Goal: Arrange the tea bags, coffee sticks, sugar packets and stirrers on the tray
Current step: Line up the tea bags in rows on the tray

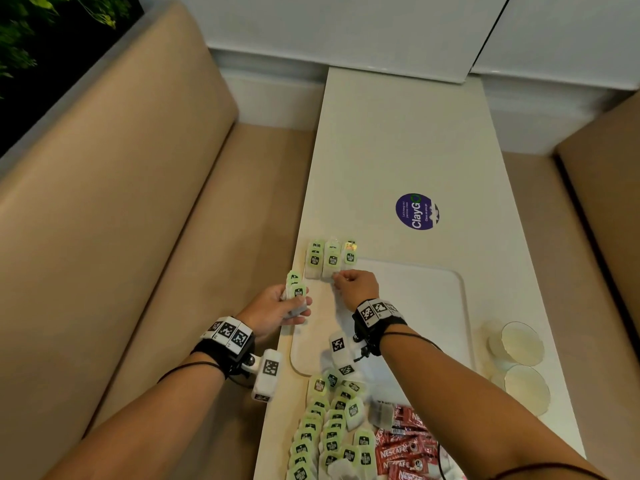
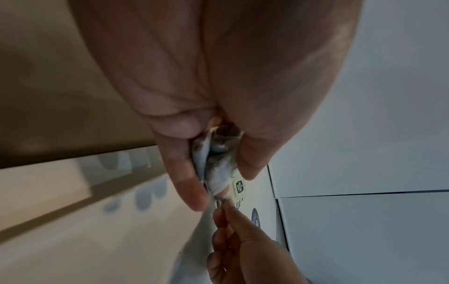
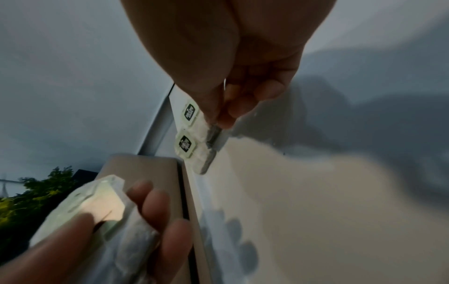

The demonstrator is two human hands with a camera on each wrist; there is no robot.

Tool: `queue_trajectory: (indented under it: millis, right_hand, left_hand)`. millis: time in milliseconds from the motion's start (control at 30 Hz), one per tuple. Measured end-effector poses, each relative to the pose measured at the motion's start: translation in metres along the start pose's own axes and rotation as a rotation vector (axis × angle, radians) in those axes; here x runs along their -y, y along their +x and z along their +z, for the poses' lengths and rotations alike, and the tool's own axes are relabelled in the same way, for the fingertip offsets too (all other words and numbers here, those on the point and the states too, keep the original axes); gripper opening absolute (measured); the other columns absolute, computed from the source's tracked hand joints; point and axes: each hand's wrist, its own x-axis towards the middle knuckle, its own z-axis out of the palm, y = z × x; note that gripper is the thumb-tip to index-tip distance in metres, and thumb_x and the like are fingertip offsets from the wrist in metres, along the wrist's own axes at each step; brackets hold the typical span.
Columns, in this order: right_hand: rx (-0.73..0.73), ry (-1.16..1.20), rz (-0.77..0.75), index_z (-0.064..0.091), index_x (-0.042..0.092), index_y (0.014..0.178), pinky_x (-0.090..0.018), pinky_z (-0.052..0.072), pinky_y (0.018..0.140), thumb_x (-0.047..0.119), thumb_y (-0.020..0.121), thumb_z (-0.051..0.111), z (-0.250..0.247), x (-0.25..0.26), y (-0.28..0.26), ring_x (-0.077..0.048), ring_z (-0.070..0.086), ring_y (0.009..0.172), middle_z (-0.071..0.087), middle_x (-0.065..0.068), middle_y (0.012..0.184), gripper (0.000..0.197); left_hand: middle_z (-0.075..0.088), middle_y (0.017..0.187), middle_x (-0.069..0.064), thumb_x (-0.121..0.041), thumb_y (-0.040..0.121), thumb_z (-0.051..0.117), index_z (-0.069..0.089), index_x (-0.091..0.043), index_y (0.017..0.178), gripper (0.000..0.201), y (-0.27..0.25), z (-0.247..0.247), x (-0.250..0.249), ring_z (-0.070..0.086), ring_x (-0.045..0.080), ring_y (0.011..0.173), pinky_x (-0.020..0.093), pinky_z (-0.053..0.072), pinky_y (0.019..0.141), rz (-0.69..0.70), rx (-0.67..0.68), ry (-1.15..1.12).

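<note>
- Left hand [image 1: 277,304]: at the left edge of the table [image 1: 398,150], fingers and thumb curled round a small bundle of tea bags [image 1: 296,296] with green tags; the left wrist view shows the bundle [image 2: 213,169] pinched between thumb and fingers.
- Right hand [image 1: 356,287]: over the far left corner of the tray [image 1: 433,296], fingers curled, fingertips pinching the near end of one tea bag in the row; the right wrist view shows the fingertips [image 3: 226,119] closed on that bag's edge.
- Row of tea bags [image 1: 329,259]: three short overlapping stacks side by side at the tray's far left corner, tags facing up.
- Loose tea bags [image 1: 329,431]: a heap at the near end of the table, just beyond the tray's near edge.
- Coffee sticks [image 1: 405,448]: red packets, piled just right of the heap, touching it.
- Paper cups [image 1: 519,362]: two, lying on their sides on the table, right of the tray.
- Purple round sticker [image 1: 417,212]: on the table top, beyond the tray.
- Beige benches [image 1: 121,202]: flank the table on both sides.
</note>
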Motion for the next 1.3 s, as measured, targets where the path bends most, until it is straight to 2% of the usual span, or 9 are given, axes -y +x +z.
queue_trajectory:
  millis: [133,300,500,567,733,867,1033,1100,1300]
  right_hand:
    - [0.007,-0.073,-0.001,0.079,0.017,0.078,-0.02,0.04,0.059,0.033,0.093,0.068,0.002,0.002,0.004,-0.005,0.058,0.063,0.07,0.006,0.068,0.025]
    - [0.001,-0.14,-0.015,0.077,0.013,0.068,-0.024,0.043,0.065,0.035,0.093,0.066,0.003,0.003,0.005,-0.013,0.062,0.064,0.073,0.001,0.068,0.034]
    - [0.0,-0.157,-0.01,0.073,0.01,0.06,-0.025,0.043,0.061,0.039,0.091,0.067,-0.001,0.004,0.003,-0.016,0.058,0.056,0.068,-0.003,0.058,0.042]
    - [0.013,-0.161,-0.061,0.068,0.011,0.057,-0.025,0.042,0.058,0.037,0.092,0.066,-0.003,0.005,-0.004,-0.016,0.053,0.053,0.062,-0.002,0.054,0.044]
    - [0.19,-0.07,-0.208,0.075,0.015,0.078,-0.031,0.057,0.074,0.039,0.098,0.061,-0.01,0.007,-0.034,-0.01,0.07,0.068,0.075,0.003,0.075,0.034]
    - [0.287,-0.009,-0.26,0.074,0.016,0.081,-0.027,0.058,0.067,0.055,0.098,0.055,-0.022,0.01,-0.056,-0.014,0.072,0.071,0.076,0.0,0.08,0.047]
    - [0.393,0.054,-0.323,0.072,0.027,0.091,-0.027,0.056,0.067,0.045,0.101,0.056,-0.031,0.017,-0.077,-0.014,0.07,0.075,0.074,0.003,0.082,0.026]
    - [0.407,0.056,-0.333,0.071,0.023,0.09,-0.027,0.056,0.066,0.04,0.102,0.057,-0.031,0.017,-0.081,-0.014,0.069,0.074,0.074,-0.002,0.083,0.026]
    - [0.32,0.028,-0.336,0.07,0.012,0.085,-0.042,0.058,0.069,0.034,0.101,0.06,-0.031,0.009,-0.083,-0.02,0.065,0.069,0.073,-0.013,0.079,0.029]
  left_hand:
    - [0.068,0.116,0.014,-0.002,0.098,0.057,0.06,-0.009,0.113,0.017,0.001,0.0,-0.001,0.068,0.025,0.099,0.027,0.06,0.076,0.001,0.031,0.025]
    - [0.073,0.114,0.012,-0.006,0.097,0.061,0.063,-0.011,0.111,0.015,0.0,0.002,-0.003,0.07,0.023,0.097,0.024,0.059,0.072,-0.006,0.04,0.055]
    - [0.071,0.108,0.026,-0.01,0.091,0.07,0.064,0.007,0.114,0.03,0.003,0.0,0.0,0.07,0.022,0.086,0.023,0.059,0.068,-0.015,0.025,0.1]
    - [0.072,0.1,0.021,-0.01,0.092,0.068,0.063,0.005,0.114,0.027,0.003,0.0,-0.001,0.071,0.02,0.083,0.023,0.058,0.065,-0.022,0.024,0.092]
    - [0.072,0.087,0.006,-0.013,0.091,0.071,0.065,-0.005,0.109,0.02,0.0,0.002,-0.005,0.067,0.015,0.073,0.022,0.056,0.061,-0.018,0.03,0.114]
    - [0.071,0.084,0.003,-0.017,0.089,0.074,0.066,-0.004,0.111,0.027,-0.003,0.004,-0.006,0.065,0.014,0.073,0.023,0.055,0.062,-0.019,0.032,0.14]
    - [0.068,0.082,0.007,-0.021,0.086,0.078,0.067,0.0,0.107,0.031,-0.007,0.008,-0.004,0.064,0.015,0.072,0.024,0.053,0.061,-0.031,0.075,0.227]
    - [0.068,0.082,0.006,-0.021,0.086,0.078,0.068,-0.004,0.105,0.027,-0.009,0.01,-0.004,0.064,0.014,0.071,0.025,0.053,0.062,-0.028,0.089,0.242]
    - [0.07,0.087,0.008,-0.016,0.089,0.075,0.067,-0.006,0.108,0.024,-0.015,0.015,-0.004,0.065,0.014,0.072,0.023,0.054,0.059,0.003,0.082,0.228]
